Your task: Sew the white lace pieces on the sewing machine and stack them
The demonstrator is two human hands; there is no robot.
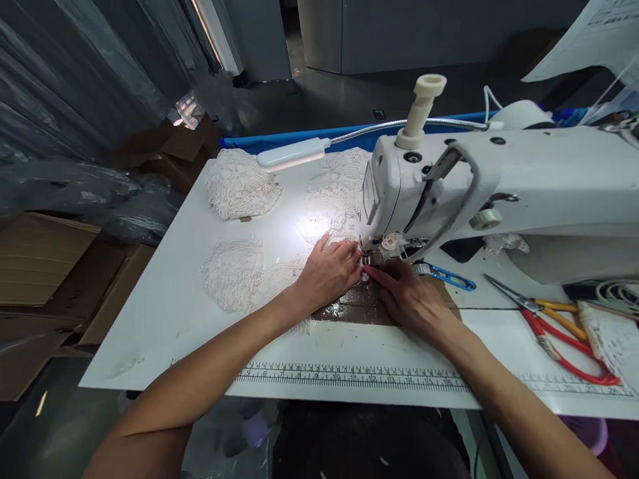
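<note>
Lying near the right hand: blue snips; red-handled scissors farther off.

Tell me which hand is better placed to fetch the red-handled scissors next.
Probably the right hand: the red-handled scissors lie out on its side. The left hand, over the white lace, is farther off and would have to reach across the other.

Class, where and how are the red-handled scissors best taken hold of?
Probably by the red handles, coming from the near edge of the table: they extend toward the near right, while the pointed blades face away toward the sewing machine.
</note>
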